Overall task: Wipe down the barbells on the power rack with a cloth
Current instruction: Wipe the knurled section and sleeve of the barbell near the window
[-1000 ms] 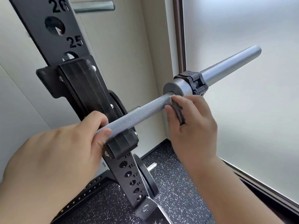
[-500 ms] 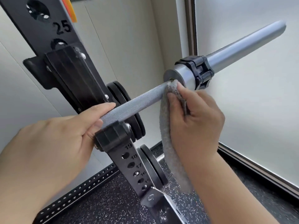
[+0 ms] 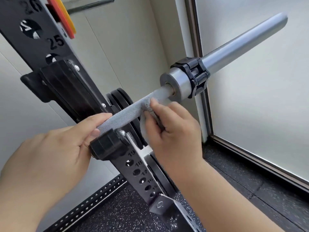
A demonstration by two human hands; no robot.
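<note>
Our left hand [image 3: 55,151] is curled round the grey knurled steel barbell [image 3: 127,113], gripping it just beside the black J-hook [image 3: 107,146] that carries it. Our right hand [image 3: 173,129] pinches a small grey terry cloth [image 3: 147,107] against the same shaft, between the hook and the bright steel shoulder, and a fold of the cloth hangs under the bar.

We judge this to be the wiping of the knurled stretch outboard of the hook: one hand steadies the bar so it does not roll in its cradle, and the other works the cloth.

The next move, as we read it, calls for drawing the cloth along the knurling up to the shoulder. After that we would open the grip wider to take in the thicker parts beyond. A black clamp collar [image 3: 194,77] sits tight against that shoulder, so the cloth must go round or past it to reach the smooth silver sleeve [image 3: 242,46], which juts out bare to its end.

Further out, the hook hangs on a black rack upright with numbered holes [image 3: 142,174]. Black weight plates [image 3: 120,99] are stored just behind the bar. Below lies a speckled black rubber floor [image 3: 234,190], and a frosted pane [image 3: 259,114] stands to the right.
</note>
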